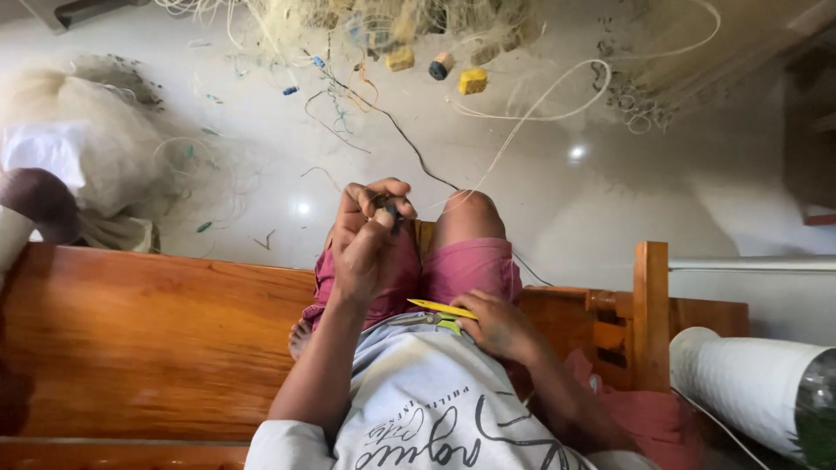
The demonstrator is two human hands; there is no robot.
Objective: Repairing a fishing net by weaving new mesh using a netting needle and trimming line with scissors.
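My left hand point(370, 231) is raised over my knees, pinching a dark cord point(409, 148); my right hand point(496, 324) grips a yellow netting needle point(440, 307) at my lap.

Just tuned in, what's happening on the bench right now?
A person sits on a wooden bench. The left hand is raised over the knees, pinching a small dark piece where thin line runs off toward a heap of fishing net with yellow floats on the pale floor. The right hand rests at the lap, holding a flat yellow tool. A white roll lies at the right.
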